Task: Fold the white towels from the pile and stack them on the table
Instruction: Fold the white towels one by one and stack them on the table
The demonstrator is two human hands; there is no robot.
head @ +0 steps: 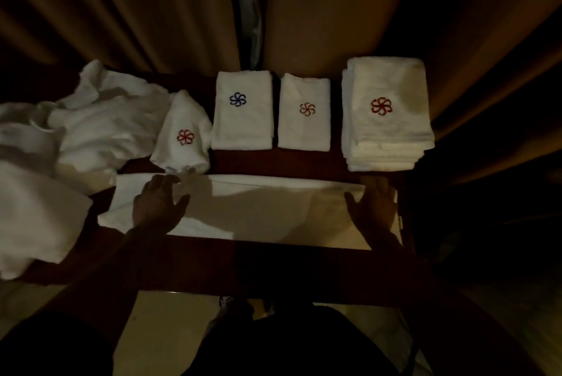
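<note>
While stacks sit behind, left hand and right hand press spread onto towel

Heavy tan pleated curtains hang at the back, parted by a narrow strip of pale grey sheer fabric. Down below lies a pale, glossy floor.

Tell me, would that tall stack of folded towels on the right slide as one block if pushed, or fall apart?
Probably it would shear: the stack is loose separate layers, edges uneven at its front. Soft cloth likely drags on the table rather than glides. Lifted from the top, likely only the upper towel would rise and droop.
</note>
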